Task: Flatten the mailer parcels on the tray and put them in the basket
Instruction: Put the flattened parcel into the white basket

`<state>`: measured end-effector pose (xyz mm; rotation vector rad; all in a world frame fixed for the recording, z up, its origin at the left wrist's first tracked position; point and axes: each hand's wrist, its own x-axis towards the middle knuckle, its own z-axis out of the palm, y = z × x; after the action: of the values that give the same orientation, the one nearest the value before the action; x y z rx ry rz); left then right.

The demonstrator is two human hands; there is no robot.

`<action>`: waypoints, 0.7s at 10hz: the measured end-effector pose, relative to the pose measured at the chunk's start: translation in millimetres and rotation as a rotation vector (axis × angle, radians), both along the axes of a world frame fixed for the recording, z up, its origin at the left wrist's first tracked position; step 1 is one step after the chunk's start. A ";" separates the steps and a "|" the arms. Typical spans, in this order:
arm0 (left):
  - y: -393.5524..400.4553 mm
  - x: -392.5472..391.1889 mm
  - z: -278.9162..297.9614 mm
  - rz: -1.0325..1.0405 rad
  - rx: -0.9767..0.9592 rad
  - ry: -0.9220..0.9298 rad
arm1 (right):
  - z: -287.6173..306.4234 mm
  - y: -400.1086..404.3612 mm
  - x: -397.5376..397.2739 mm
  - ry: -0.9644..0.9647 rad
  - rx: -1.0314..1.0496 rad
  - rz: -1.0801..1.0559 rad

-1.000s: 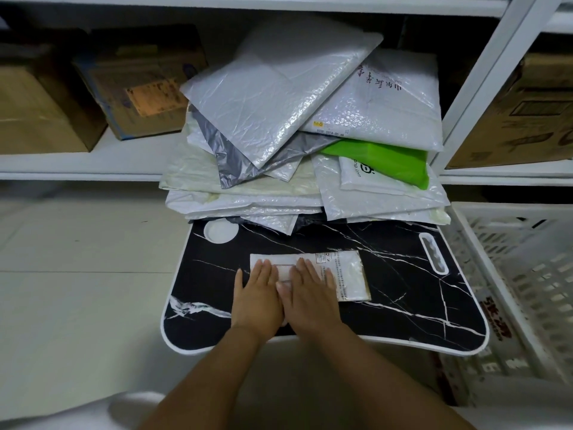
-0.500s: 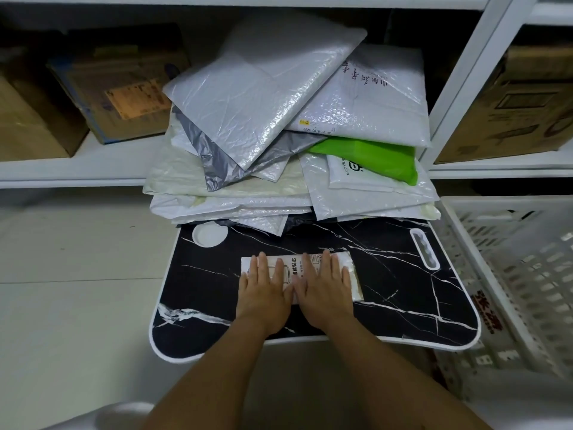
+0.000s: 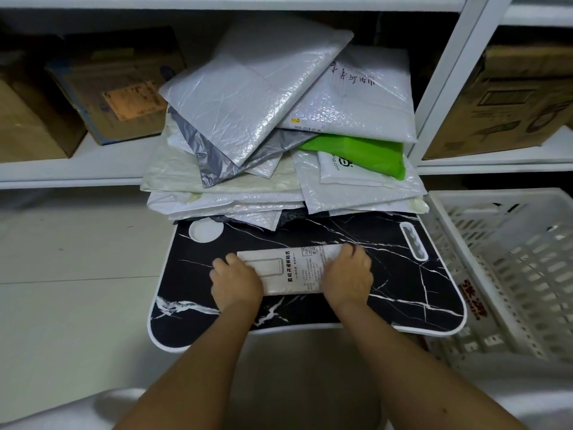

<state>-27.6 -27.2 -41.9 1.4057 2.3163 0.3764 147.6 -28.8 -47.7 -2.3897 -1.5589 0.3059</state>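
Both hands sit on one small white mailer [image 3: 294, 270] lying flat near the middle of the black marbled tray [image 3: 403, 293]: the left hand [image 3: 236, 282] has its fingers curled around the packet's left end, and the right hand [image 3: 347, 274] grips the right end with fingers bent over the far edge. Judging by the packet's even, level look, its flattening seems about finished, and lifting it looks like the step in hand. Beyond the hands, at the far edge of the tray, a heap of other mailers [image 3: 263, 119] lies piled in white, grey and green, some visibly crumpled, reaching back onto the white shelf [image 3: 62, 172]. To the right stands the white slatted basket [image 3: 511, 274], just beside the tray; no mailer shows in the part of it in view. So most of the job appears to be left.
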 end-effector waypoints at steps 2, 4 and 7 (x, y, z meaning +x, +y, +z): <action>-0.6 12.5 10.9 0.058 -0.129 -0.200 | 16.3 2.6 4.9 0.317 -0.140 -0.109; -5.0 27.1 39.4 -0.073 -0.075 -0.146 | 51.3 6.9 25.5 0.280 -0.163 -0.022; 1.1 119.5 98.0 -0.484 -0.135 0.031 | 147.1 14.0 144.9 0.031 -0.361 0.009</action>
<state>91.9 -26.2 56.1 1.8382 1.8934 0.0520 292.4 -14.8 99.4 -2.6254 -1.6156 0.6746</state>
